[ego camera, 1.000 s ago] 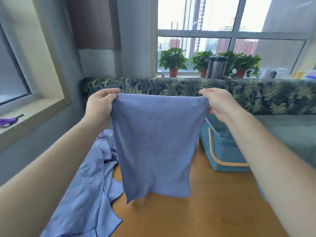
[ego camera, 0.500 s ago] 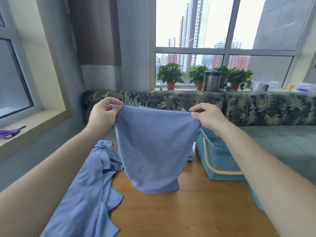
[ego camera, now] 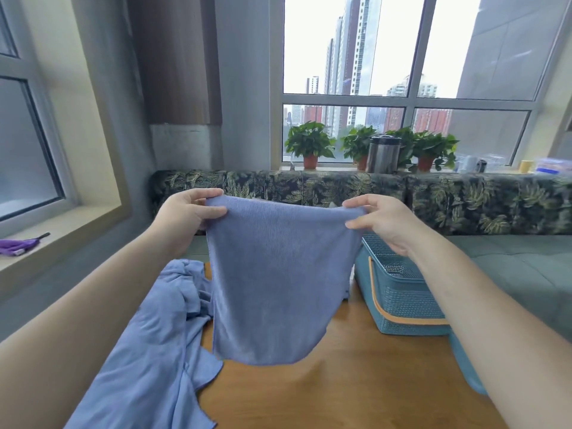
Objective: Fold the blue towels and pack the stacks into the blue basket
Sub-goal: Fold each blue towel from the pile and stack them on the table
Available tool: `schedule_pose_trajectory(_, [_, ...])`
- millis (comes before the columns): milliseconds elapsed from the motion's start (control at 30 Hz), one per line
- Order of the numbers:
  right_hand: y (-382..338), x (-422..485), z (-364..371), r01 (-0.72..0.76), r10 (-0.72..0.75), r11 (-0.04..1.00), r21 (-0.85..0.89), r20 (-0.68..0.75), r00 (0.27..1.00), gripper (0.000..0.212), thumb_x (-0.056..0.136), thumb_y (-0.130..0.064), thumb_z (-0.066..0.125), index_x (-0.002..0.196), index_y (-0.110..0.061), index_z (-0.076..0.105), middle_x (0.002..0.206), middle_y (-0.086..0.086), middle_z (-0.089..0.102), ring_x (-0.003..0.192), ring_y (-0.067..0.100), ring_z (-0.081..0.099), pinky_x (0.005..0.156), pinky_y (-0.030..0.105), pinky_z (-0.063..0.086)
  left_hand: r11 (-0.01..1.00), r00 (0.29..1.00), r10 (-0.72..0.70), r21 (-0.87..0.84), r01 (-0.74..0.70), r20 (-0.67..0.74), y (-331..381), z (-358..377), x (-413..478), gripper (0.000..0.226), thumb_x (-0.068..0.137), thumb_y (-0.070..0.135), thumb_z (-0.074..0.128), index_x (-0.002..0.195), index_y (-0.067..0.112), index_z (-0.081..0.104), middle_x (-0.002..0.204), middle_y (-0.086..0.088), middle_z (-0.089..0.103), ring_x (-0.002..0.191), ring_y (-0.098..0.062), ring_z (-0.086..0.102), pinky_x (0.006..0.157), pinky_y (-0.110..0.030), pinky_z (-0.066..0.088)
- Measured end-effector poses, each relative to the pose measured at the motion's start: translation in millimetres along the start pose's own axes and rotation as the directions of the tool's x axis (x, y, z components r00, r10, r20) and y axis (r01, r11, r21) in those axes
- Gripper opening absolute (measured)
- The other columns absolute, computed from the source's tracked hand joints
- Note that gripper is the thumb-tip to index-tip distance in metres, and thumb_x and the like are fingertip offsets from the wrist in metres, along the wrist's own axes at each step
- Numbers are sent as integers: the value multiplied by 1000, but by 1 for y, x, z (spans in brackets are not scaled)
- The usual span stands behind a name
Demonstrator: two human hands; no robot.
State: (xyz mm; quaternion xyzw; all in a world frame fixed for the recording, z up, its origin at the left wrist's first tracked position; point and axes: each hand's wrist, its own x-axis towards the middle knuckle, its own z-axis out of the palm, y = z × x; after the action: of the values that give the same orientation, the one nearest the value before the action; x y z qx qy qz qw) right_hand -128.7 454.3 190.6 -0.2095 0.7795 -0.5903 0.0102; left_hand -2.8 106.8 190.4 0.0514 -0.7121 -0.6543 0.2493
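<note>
Left grip (ego camera: 185, 213): thumb and fingers pinch the upper left corner of the blue towel (ego camera: 278, 274), raised above the surface.
Right grip (ego camera: 383, 221): thumb and fingers pinch the upper right corner of the same towel, about level with the other hand.
Held towel: hangs spread between both hands, top edge sagging a little in the middle. Its rounded lower hem hangs close over the wooden surface (ego camera: 356, 388); I cannot tell whether it touches.
Towel pile (ego camera: 161, 335): crumpled blue cloth on the left part of the surface, spilling over the near left edge, partly hidden behind the held towel.
Blue basket (ego camera: 402, 301): latticed plastic with an orange handle folded down along its side, standing on the surface just right of the held towel, partly under the right forearm.
Window ledge: potted plants (ego camera: 309, 144) and a steel canister (ego camera: 382, 154) stand behind a leaf-print backrest (ego camera: 309, 184).
Left sill: a purple object (ego camera: 18, 246) lies there, too small to identify.
</note>
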Motion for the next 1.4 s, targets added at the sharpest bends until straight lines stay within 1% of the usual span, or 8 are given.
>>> schedule_pose_trajectory(133, [-7, -5, -10, 142, -180, 923, -357, -75, 981, 17, 87, -18, 76, 88, -35, 76, 86, -14, 74, 78, 3, 66, 68, 23, 49, 910, 977, 195, 387, -149, -81, -2, -5, -1, 20, 81, 18, 83, 97, 27, 76, 64, 18, 65, 54, 4, 54, 54, -9, 45])
schedule_pose_trajectory(267, [-6, 9, -13, 156, -218, 826, -541, -52, 975, 19, 96, -25, 67, 82, -38, 68, 106, 0, 55, 79, 11, 58, 63, 23, 38, 834, 969, 237, 525, -167, -69, -13, -1, 13, 7, 85, 30, 79, 83, 27, 73, 72, -7, 67, 63, -15, 59, 66, -38, 56])
schedule_pose_trajectory(400, [8, 29, -5, 97, -157, 852, -515, -75, 985, 18, 96, -21, 64, 82, -32, 67, 104, 3, 64, 87, 20, 64, 76, 36, 50, 779, 967, 246, 607, -159, -62, -34, 9, 43, 13, 85, 30, 78, 76, 27, 69, 63, 5, 60, 55, -13, 53, 57, -27, 44])
schedule_pose_trajectory(467, [14, 40, 0, 53, -101, 915, -400, -101, 990, 13, 98, -20, 62, 88, -26, 67, 94, 1, 68, 74, 21, 70, 65, 41, 54, 797, 974, 213, 590, -125, -81, -41, 13, 58, 13, 86, 28, 78, 77, 25, 69, 66, 6, 63, 55, -14, 58, 57, -28, 48])
schedule_pose_trajectory(567, [18, 53, 4, 3, -45, 964, -265, -154, 987, 8, 99, -20, 60, 94, -19, 66, 92, 3, 68, 63, 18, 75, 46, 29, 47, 897, 984, 140, 435, -79, -109, -45, 18, 76, 10, 90, 20, 75, 85, 17, 66, 75, -3, 68, 53, -21, 70, 51, -32, 56])
schedule_pose_trajectory(767, [44, 55, 8, 7, -37, 990, -139, -216, 976, 6, 98, -22, 64, 97, -18, 67, 80, 1, 72, 70, 10, 72, 58, 27, 55, 974, 991, 88, 219, -65, -99, -64, 19, 70, 9, 92, 16, 72, 90, 11, 66, 71, -9, 74, 69, -23, 75, 64, -32, 62])
schedule_pose_trajectory(1267, [266, -121, 87, -301, 301, 953, 27, -167, 939, 16, 103, -24, 59, 90, -15, 61, 57, -9, 51, 52, 12, 46, 47, 28, 35, 929, 931, -337, 109, 352, -137, -274, 36, -119, 15, 94, 26, 69, 95, 11, 66, 62, -5, 64, 55, -12, 63, 51, -24, 51])
schedule_pose_trajectory(1400, [276, -150, 97, -290, 279, 957, -24, -207, 938, 15, 104, -26, 56, 93, -16, 57, 57, -8, 50, 44, 7, 47, 42, 20, 37, 932, 966, -232, 260, 254, -113, -292, 31, -146, 15, 95, 44, 65, 89, 30, 66, 55, -5, 63, 52, -9, 56, 53, -16, 44])
